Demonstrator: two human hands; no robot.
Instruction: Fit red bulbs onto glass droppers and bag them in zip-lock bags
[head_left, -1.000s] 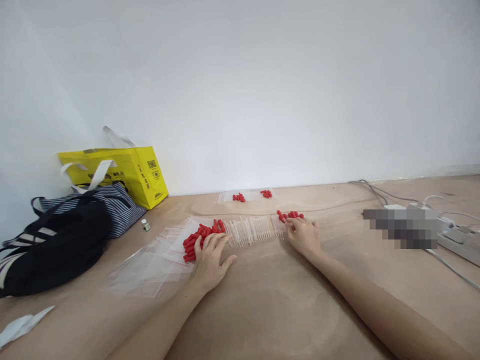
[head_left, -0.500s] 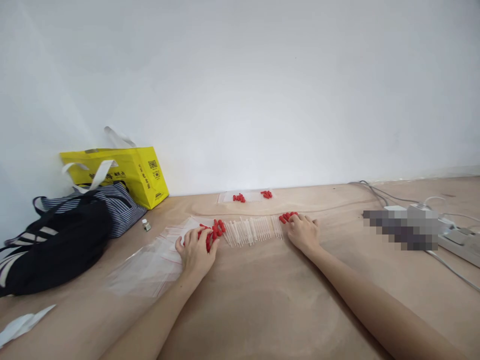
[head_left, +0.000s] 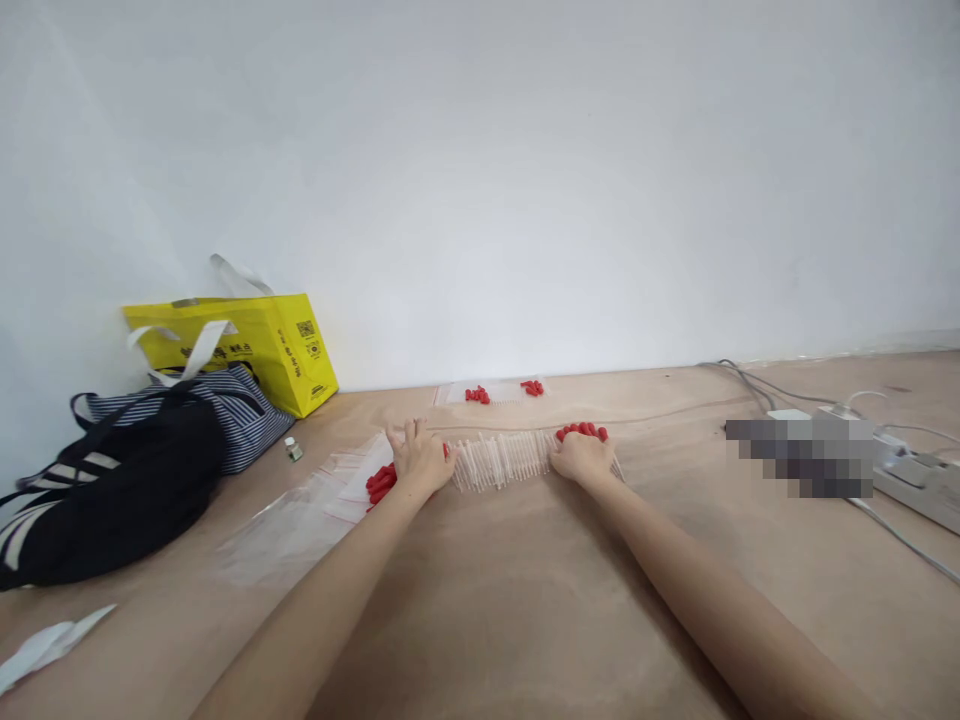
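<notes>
Thin pale sticks point(head_left: 502, 460) lie side by side in a row on the wooden surface. At the row's left end my left hand point(head_left: 422, 455) rests with fingers spread, over some small red pieces point(head_left: 381, 484) that show beside it. My right hand point(head_left: 583, 457) is at the other end, fingers curled down and mostly hidden under the palm. Rounded red pieces point(head_left: 581, 431) line up just beyond its knuckles, and a few stick ends poke out at its right. What the right fingers grip is hidden. Clear plastic bags point(head_left: 285, 520) with red lines lie left of the left hand.
Near the wall, a clear bag point(head_left: 452, 393) holds two clusters of red pieces. At left are a yellow bag point(head_left: 304, 370), a striped bag point(head_left: 259, 420), a black bag point(head_left: 150, 500), a small bottle point(head_left: 292, 449) and white tissue point(head_left: 52, 645). A power strip point(head_left: 922, 485) with cables lies at right.
My left hand has moved right and slightly away, uncovering red pieces at its left. My right hand has shifted left, its fingers more curled, and more red pieces show beyond it.
</notes>
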